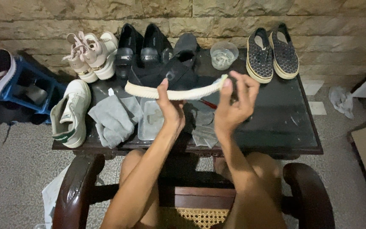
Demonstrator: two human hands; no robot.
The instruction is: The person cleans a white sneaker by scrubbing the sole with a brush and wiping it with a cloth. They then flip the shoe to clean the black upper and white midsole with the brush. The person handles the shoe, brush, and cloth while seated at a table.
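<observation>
I hold a black knit sneaker with a cream sole sideways above a dark table. My left hand grips the sole near its middle from below. My right hand pinches the sole's toe end with the fingertips. Under the shoe lie a clear plastic tray and grey cloths on the table.
On the table stand pale platform sandals, black loafers, a glass bowl, patterned slip-ons and a white sneaker. A blue stool is at left, a dark wooden chair frame below, crumpled paper on the floor at right.
</observation>
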